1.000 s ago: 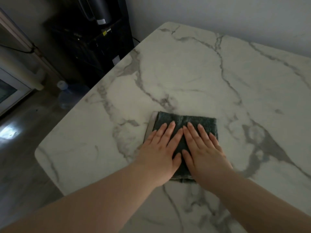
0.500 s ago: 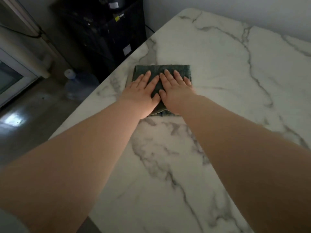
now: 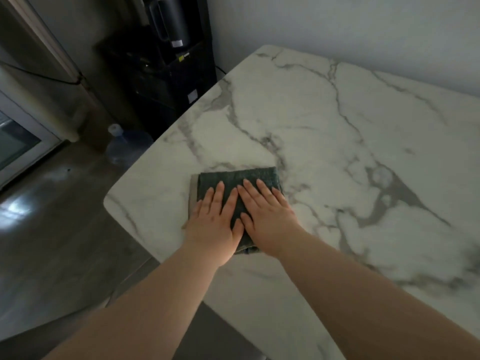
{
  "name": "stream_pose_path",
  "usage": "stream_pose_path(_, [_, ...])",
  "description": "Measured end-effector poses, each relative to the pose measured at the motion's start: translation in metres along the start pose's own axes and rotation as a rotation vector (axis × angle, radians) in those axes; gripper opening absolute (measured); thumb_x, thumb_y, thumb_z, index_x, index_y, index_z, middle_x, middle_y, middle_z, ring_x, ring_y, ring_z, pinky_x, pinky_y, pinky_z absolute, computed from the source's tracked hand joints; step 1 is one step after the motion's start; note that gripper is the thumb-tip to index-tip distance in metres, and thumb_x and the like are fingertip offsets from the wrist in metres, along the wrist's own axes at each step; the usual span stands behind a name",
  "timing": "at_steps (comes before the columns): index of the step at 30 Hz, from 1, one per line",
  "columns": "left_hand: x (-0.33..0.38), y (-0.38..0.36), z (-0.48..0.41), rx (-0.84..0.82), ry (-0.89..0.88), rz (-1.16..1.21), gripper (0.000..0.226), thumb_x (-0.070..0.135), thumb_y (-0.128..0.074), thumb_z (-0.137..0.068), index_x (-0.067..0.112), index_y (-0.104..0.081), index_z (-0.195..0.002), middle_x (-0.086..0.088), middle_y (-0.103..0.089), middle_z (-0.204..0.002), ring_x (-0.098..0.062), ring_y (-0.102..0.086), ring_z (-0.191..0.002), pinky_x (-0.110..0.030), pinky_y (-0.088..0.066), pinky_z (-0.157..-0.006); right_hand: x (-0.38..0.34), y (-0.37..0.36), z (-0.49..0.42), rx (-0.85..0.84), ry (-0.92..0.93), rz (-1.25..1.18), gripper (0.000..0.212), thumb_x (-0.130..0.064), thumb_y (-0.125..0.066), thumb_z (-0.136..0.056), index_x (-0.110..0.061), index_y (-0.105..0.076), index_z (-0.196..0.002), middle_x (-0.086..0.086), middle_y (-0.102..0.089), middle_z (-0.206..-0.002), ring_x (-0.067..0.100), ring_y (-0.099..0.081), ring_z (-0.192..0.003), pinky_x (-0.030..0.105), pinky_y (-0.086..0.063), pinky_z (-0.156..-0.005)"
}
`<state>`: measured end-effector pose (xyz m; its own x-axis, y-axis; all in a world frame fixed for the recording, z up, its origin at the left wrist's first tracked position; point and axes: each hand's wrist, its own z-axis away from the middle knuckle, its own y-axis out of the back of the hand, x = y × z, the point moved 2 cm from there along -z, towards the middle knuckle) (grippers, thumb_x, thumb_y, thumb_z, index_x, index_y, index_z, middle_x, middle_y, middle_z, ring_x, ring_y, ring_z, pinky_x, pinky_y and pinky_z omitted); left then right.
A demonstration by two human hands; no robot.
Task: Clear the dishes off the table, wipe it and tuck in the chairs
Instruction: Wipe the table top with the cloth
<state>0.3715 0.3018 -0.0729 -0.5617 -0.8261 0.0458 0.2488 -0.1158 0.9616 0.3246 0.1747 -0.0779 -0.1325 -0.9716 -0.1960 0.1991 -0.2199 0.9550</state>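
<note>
A folded dark green cloth point(image 3: 246, 175) lies on the white marble table point(image 3: 342, 141), close to its left corner. My left hand point(image 3: 214, 220) and my right hand point(image 3: 268, 216) press flat on the cloth side by side, thumbs touching, fingers stretched out and pointing away from me. Neither hand curls around the cloth. Its near edge shows between my wrists. No dishes or chairs are in view.
A black water dispenser point(image 3: 168, 74) stands against the wall just past the table's left edge. A large blue water bottle point(image 3: 127, 148) sits on the dark floor beside it. A glass door point(image 3: 18, 149) is at far left. The wall runs behind the table.
Both hands have pulled the cloth back towards me along the left side of the table, after a push out to the far edge half a second ago.
</note>
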Motion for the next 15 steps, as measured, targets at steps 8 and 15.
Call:
stream_pose_path(8, [0.15, -0.041, 0.134, -0.111, -0.311, 0.0, 0.078, 0.047, 0.005, -0.079, 0.026, 0.0, -0.155, -0.006, 0.014, -0.161, -0.029, 0.001, -0.15, -0.043, -0.004, -0.119, 0.05, -0.042, 0.23, 0.027, -0.354, -0.021, 0.066, -0.053, -0.005, -0.092, -0.026, -0.001, -0.152, -0.008, -0.002, -0.16, 0.018, -0.002, -0.148, 0.03, 0.002, -0.118])
stream_pose_path(15, [0.216, -0.055, 0.155, -0.137, -0.545, 0.038, 0.068, 0.047, -0.044, -0.072, 0.024, -0.057, -0.135, -0.006, -0.049, -0.146, -0.024, -0.054, -0.128, -0.039, -0.026, -0.104, 0.078, -0.056, 0.315, 0.078, -0.601, -0.08, 0.058, -0.049, -0.028, -0.095, -0.022, -0.039, -0.145, -0.007, -0.035, -0.152, 0.017, -0.034, -0.139, 0.032, -0.015, -0.111])
